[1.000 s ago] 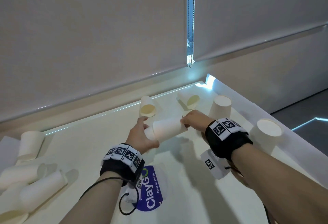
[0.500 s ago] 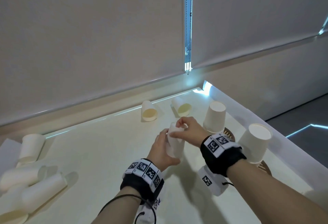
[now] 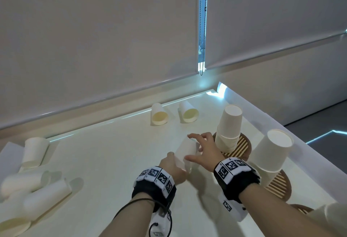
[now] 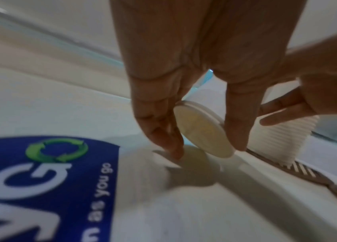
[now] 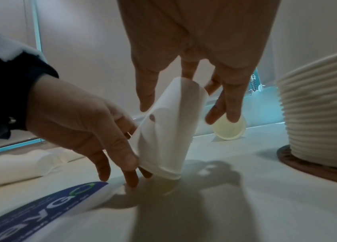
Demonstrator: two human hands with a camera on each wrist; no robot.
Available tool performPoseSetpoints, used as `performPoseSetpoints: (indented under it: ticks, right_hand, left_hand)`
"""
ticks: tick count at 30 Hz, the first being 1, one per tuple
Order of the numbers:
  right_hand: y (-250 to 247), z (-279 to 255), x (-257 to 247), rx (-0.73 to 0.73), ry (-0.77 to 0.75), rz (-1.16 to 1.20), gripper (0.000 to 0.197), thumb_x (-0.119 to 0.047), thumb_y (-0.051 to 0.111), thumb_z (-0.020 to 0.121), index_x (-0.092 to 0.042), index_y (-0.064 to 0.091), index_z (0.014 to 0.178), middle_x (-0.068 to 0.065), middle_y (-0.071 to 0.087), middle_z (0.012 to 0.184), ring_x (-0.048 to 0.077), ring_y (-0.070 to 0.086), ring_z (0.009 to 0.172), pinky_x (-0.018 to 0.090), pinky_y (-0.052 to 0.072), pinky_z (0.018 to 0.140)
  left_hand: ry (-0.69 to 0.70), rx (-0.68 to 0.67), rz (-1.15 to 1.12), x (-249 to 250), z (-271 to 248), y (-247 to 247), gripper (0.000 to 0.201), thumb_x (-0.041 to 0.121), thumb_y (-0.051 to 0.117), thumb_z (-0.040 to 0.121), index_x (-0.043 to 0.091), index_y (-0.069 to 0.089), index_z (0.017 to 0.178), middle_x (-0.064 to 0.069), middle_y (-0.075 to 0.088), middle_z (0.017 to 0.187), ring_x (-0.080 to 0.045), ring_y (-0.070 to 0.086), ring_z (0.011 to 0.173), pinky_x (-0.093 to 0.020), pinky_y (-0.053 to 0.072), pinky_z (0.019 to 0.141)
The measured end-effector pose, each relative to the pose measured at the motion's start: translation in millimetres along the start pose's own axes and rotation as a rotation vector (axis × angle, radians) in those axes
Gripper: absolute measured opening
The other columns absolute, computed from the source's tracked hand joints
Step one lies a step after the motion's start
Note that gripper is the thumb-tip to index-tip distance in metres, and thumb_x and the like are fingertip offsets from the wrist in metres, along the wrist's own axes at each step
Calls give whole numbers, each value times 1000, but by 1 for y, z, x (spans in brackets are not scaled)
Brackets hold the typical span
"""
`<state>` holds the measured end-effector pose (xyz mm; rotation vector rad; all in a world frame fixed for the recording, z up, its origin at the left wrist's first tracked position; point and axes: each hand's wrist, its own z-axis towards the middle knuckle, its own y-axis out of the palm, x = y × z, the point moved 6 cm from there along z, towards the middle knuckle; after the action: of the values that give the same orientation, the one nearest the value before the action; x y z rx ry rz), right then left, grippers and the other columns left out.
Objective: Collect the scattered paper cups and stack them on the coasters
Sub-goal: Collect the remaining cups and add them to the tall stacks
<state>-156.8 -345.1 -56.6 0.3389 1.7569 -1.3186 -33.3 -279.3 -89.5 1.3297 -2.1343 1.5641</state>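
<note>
A white paper cup (image 3: pixel 185 148) hangs tilted, mouth down, just above the table (image 3: pixel 112 161). My left hand (image 3: pixel 175 163) pinches its rim between thumb and fingers; the left wrist view shows the cup's mouth (image 4: pixel 202 131) between them. My right hand (image 3: pixel 191 147) hovers over the cup's base with its fingers spread and straight. In the right wrist view those fingers (image 5: pixel 225 113) hang beside the cup (image 5: pixel 167 139) with a gap. Right of the hands, a tall upside-down cup stack (image 3: pixel 228 128) stands on a slatted brown coaster (image 3: pixel 242 146).
A second stack (image 3: pixel 270 150) stands on a nearer coaster (image 3: pixel 279 186) by the table's right edge. Two cups (image 3: pixel 159 114) (image 3: pixel 188 112) lie on their sides at the back. Several more cups (image 3: pixel 34 151) lie heaped at the left. A blue printed sheet (image 4: pixel 45 180) lies under my left wrist.
Both hands carried the cup right and nearer, toward the far coaster, turning it from sideways to mouth down. My right hand's fingers have spread off the cup's base.
</note>
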Motion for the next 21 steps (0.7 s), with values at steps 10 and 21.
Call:
performPoseSetpoints:
  ticks: [10,21]
  right_hand:
    - [-41,3,-62,262,-151,121,60,-23,73,76,-32,44,128,6,35,125,24,51,107,25,41,91]
    - [-177,-7,-108,930,-209,176,57,-14,64,70,-25,49,125,1,33,114,22,50,103,15,35,77]
  left_hand:
    - [257,87,-487,41,7,-45,67,3,74,73,16,46,132,-5,69,99,-14,62,79,-25,48,68]
    - [395,267,19,81,23,-77,43,11,67,81,10,54,123,-5,60,117,-18,54,91,-26,43,86]
